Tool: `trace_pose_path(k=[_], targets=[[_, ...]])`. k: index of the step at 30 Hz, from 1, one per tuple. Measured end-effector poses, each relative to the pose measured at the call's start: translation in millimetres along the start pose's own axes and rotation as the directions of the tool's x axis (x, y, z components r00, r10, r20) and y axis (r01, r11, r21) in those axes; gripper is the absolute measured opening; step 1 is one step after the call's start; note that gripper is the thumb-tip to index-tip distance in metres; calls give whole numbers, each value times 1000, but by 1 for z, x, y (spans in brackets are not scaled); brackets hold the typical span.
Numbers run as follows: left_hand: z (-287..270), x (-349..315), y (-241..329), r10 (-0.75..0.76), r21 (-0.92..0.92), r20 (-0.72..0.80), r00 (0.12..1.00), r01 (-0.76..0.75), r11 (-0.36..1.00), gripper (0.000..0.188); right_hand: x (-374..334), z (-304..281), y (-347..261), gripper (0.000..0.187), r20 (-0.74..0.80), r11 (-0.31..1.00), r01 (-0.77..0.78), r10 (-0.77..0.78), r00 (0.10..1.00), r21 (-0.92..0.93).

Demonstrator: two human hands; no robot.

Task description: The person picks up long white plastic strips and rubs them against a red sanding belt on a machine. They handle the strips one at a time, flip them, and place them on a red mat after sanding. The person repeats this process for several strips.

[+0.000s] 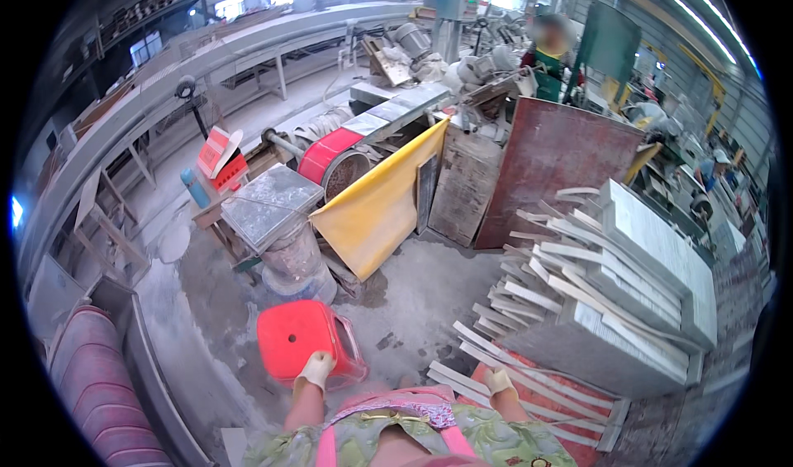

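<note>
My left hand [316,368], in a pale glove, has its fingers closed over the near edge of a red plastic stool [289,335]. The stool stands on the floor before me, and a round hole shows in its seat. My right hand [498,380], gloved as well, hangs low beside long pale strips [529,374] that lie over a red surface [578,421]. How its fingers are set is too small to make out.
A stack of pale slabs and strips [628,260] rises at the right. Ahead are a yellow sheet [380,207], a red-belted machine [329,154], a metal-topped bucket [293,260] and a brown board [553,165]. A large roller [103,384] sits at the left; a person [549,54] stands farther off.
</note>
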State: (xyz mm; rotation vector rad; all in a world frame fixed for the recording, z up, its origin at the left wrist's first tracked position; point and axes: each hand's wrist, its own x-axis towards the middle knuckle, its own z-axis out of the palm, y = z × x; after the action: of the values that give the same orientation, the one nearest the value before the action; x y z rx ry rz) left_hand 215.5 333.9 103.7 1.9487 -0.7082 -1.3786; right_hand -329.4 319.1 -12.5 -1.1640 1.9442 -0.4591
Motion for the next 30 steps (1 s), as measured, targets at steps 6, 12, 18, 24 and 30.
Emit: trace_pose_path(k=[6,12,18,24,30], targets=[[36,42,190,205,-219,-10,979,-202,954,43,63,1,-222,34,30,955,159,-172,985,251],[42,143,357,513,-94,-76,855,-518,850,51,142,-2,-230,34,-17,925,113,-115,993,363],[3,328,479,755,105,-160,635,-750,653,48,193,-7,-247,30,-55,953,-59,78,995,296],[0,435,563,778,610,-185,601,-550,570,63,239,19,-273,28,-135,847,-29,118,984,531],[26,486,583,712,822,-222,667,-265,504,75,309,-7,-386,26,-213,862,8,116,970,506]])
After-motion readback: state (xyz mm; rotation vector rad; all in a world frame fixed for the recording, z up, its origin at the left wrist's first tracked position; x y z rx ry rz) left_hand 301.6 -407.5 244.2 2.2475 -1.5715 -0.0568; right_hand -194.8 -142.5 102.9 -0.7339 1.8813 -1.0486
